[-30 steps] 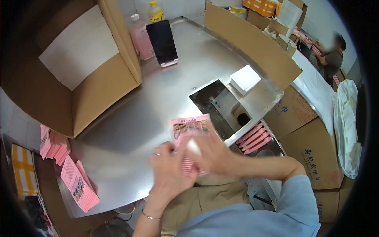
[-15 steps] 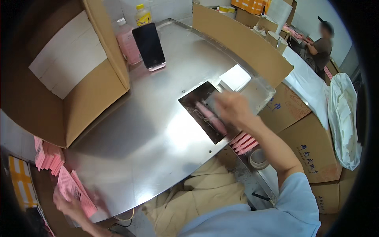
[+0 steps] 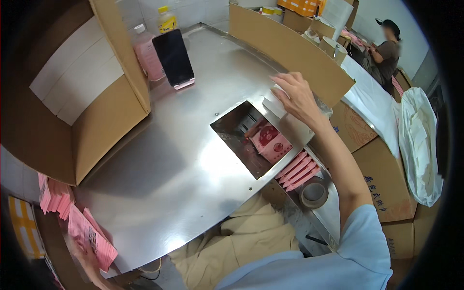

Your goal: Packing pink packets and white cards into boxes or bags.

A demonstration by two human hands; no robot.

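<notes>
At the table's near left corner, my left hand (image 3: pixel 86 258) is closed on the lower edge of a fanned stack of pink printed wrappers (image 3: pixel 102 245); some fingers are blurred or hidden. Over a stack of white folded tissues (image 3: pixel 273 104) reaches my right hand (image 3: pixel 298 96), thumb and fingers apart around its far part. Beside the tissues, a rectangular opening (image 3: pixel 232 126) is cut into the metal table (image 3: pixel 179 193). A pink printed packet (image 3: pixel 271 141) shows inside it, next to metal parts.
An open carton (image 3: pixel 111 106) stands at left, with more pink wrappers (image 3: pixel 55 195) below it. A phone (image 3: pixel 174 58) on a stand and two bottles are behind. Filled pink packs (image 3: pixel 298 170) and a tape roll (image 3: pixel 313 192) lie right. A person (image 3: pixel 386 50) sits far right.
My right hand has gone from the opening's edge up to the white tissues. The blurred pink shape in the opening now shows as a broad printed packet. My left hand has shifted slightly down.
</notes>
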